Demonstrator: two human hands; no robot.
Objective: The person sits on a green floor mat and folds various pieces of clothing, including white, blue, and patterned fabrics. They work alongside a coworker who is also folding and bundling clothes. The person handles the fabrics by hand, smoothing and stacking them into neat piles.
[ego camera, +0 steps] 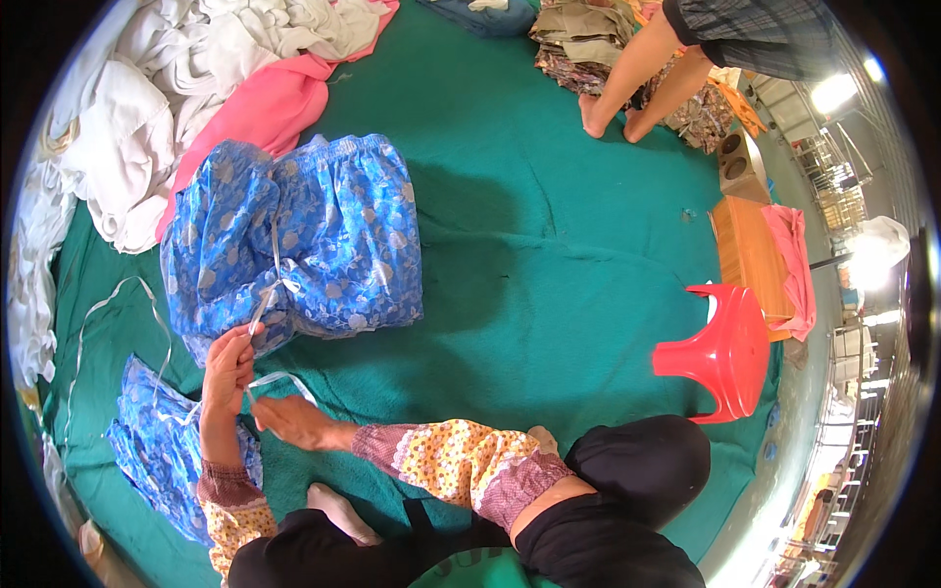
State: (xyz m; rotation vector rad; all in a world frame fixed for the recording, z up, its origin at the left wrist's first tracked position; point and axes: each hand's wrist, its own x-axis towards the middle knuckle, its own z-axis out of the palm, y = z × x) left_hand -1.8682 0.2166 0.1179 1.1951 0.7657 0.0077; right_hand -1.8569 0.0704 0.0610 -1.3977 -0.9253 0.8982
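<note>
In front of me lies a bundle of blue floral garments [353,242] with gathered waistbands, cinched around its middle by a white fabric strip [276,246]. The strip crosses at a knot-like spot on the near side, and one taut length runs toward me. My left hand [226,371] pinches that length close to the bundle's near edge. Just below and to the right, my right hand [294,422] has its fingers closed on the strip too, and a loose loop curls above it. Another blue floral cloth [158,434] lies crumpled beside my left forearm.
Green cloth [470,287] covers the floor. White fabric [140,125] and pink fabric [257,103] are heaped at upper left. A red plastic stool [724,353] stands right, near a wooden box [742,250] and a speaker [741,165]. Another person's bare feet [606,121] are beside folded garments [581,37].
</note>
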